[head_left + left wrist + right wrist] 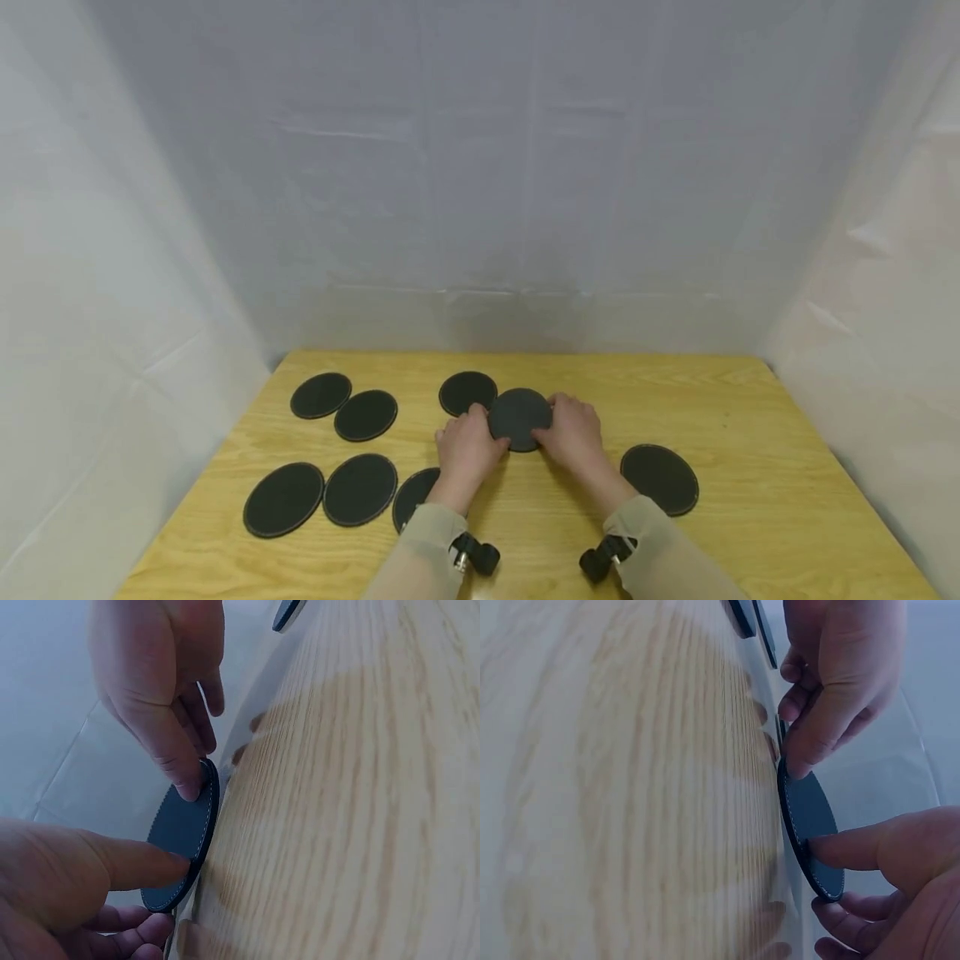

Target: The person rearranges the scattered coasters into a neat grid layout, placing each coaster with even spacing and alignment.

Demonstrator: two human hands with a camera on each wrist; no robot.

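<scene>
A round black coaster (pixel 520 419) with a stitched rim is held by both hands near the middle of the table. My left hand (pixel 468 450) pinches its left edge, thumb on the upper face and fingers under the rim. On the opposite edge, my right hand (pixel 576 433) pinches it the same way. In the left wrist view the coaster (pixel 176 825) shows close over the wood, thumbs pressed on its face. Just behind and left of it lies another black coaster (pixel 467 393), partly overlapped in the head view.
Several more black coasters lie flat on the wooden table (pixel 765 467): a back-left pair (pixel 366 415), a front-left row (pixel 360 490) partly hidden by the left forearm, and one coaster (pixel 660 479) beside the right forearm. Pale sheeting (pixel 525 208) hangs behind and at both sides.
</scene>
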